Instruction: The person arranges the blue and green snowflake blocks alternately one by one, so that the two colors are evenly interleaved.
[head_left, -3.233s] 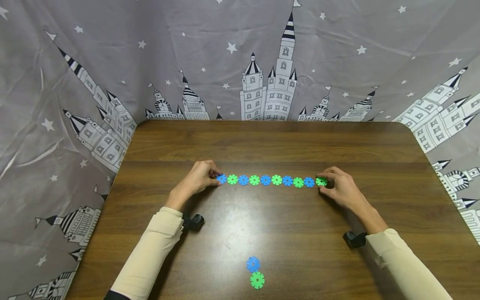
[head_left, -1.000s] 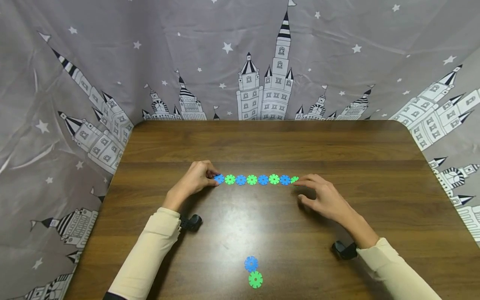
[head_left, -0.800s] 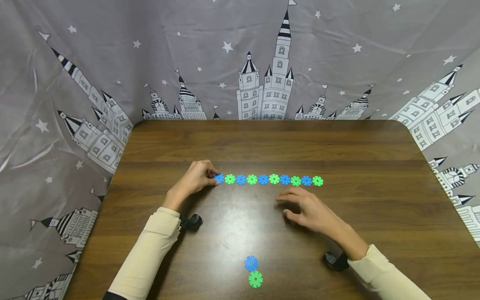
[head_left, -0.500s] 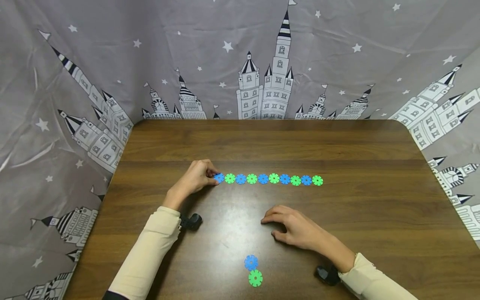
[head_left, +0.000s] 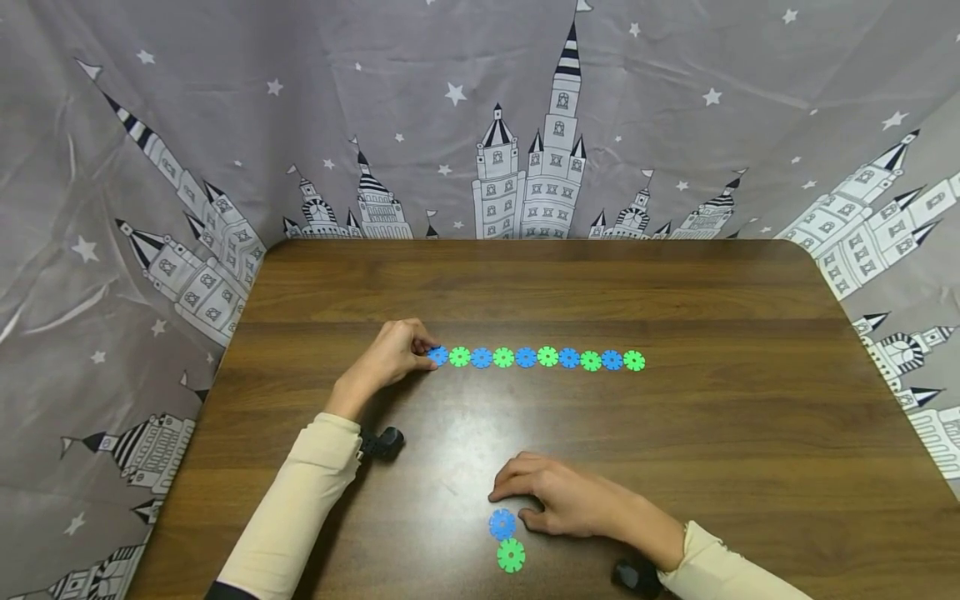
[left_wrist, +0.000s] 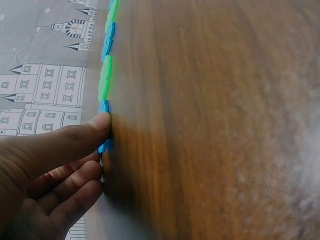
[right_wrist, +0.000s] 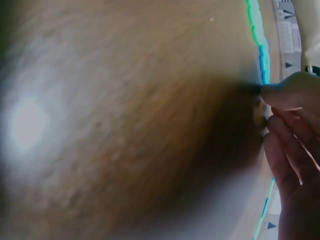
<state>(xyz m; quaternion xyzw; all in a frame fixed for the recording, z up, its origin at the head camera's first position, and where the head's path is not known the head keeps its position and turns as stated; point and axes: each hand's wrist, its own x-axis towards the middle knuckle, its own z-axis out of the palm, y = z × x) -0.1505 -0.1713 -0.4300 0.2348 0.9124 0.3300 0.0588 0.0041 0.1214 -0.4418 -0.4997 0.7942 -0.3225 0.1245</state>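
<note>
A straight row of alternating blue and green notched plastic discs lies across the table. My left hand (head_left: 392, 354) pinches the blue disc (head_left: 441, 356) at the row's left end; in the left wrist view the thumb covers much of that blue disc (left_wrist: 104, 105). At the right end lies a green disc (head_left: 634, 361), which no hand touches. Closer to me are a loose blue disc (head_left: 502, 524) and a loose green disc (head_left: 512, 556), edge to edge. My right hand (head_left: 562, 497) holds nothing, thumb and fingers parted just beside the loose blue one.
The brown wooden table (head_left: 750, 392) has a far edge against a grey curtain (head_left: 420, 108) printed with castles and stars. Black wrist cameras, like the one by my left sleeve (head_left: 386, 444), hang low over the tabletop.
My right hand has released the green disc at the row's right end and moved left and toward me to the loose blue disc. My left hand keeps its pinch.
</note>
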